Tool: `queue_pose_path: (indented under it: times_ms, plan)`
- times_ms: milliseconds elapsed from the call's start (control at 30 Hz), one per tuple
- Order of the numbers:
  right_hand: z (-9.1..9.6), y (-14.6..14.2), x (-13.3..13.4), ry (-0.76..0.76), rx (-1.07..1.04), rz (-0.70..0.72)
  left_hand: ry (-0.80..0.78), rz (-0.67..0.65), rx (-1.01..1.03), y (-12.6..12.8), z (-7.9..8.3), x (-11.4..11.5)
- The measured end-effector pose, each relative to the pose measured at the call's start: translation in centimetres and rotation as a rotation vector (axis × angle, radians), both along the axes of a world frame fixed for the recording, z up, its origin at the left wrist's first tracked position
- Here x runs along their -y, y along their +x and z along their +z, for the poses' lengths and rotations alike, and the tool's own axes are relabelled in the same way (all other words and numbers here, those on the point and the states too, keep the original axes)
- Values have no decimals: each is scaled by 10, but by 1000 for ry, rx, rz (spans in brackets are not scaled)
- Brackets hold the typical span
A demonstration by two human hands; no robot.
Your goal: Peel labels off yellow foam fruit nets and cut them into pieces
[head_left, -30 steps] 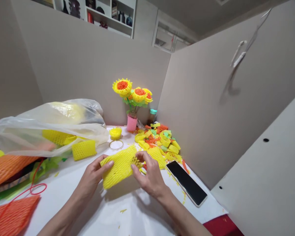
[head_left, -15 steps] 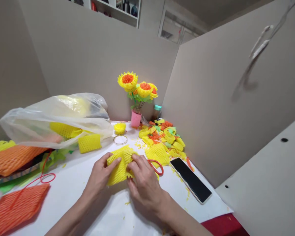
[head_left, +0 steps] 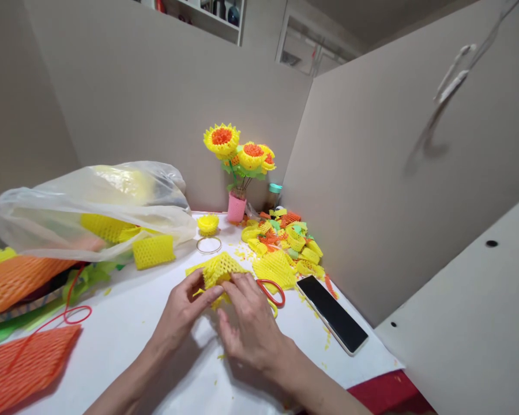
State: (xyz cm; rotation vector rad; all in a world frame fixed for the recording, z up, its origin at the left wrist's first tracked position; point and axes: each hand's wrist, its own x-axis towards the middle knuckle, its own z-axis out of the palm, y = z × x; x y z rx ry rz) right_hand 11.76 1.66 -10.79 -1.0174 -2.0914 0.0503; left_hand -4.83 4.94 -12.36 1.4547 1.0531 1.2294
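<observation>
A piece of yellow foam netting [head_left: 223, 268] is held between both hands above the white-covered table, bunched and folded over. My left hand [head_left: 184, 305] pinches its left side with thumb and fingers. My right hand [head_left: 247, 314] grips the right edge between its fingers; the fingertips are partly hidden. Just right of that hand lies a pair of scissors with red handles [head_left: 271, 292], mostly covered. A flat sheet of yellow netting [head_left: 275, 270] rests behind the scissors. Beyond the hands are a thin ring [head_left: 208, 245] and a small yellow netting cup [head_left: 208, 225].
A pink pot [head_left: 236, 207] holds yellow and orange netting flowers [head_left: 221, 138]. Scraps [head_left: 294, 242] are heaped beside the right partition. A phone [head_left: 332, 314] lies at the right. On the left are a plastic bag [head_left: 90, 199], orange netting [head_left: 30, 363] and red cord [head_left: 71, 314].
The yellow netting has been folded over, its near part now turned up between the hands. The right hand's thumb has come away from the netting. The view has shifted slightly.
</observation>
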Motion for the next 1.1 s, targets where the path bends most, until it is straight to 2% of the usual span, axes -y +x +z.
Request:
queue_pose_path:
  times_ms: [133, 233, 367, 767, 900, 1100]
  plan:
    - [5, 4, -4, -63, -150, 44, -52, 24, 32, -3, -5, -6]
    - [8, 7, -7, -145, -289, 26, -111, -5, 115, -4, -5, -6]
    - [10, 8, -8, -279, -412, 20, -201, -79, 268, 2, 1, -1]
    - [17, 12, -12, -656, -742, 152, -350, -217, 575, 8, 17, 8]
    - [22, 18, -18, -702, -841, 170, -416, -206, 599, 10, 20, 11]
    - [18, 20, -24, -721, -946, 179, -495, -238, 570, 16, 20, 16]
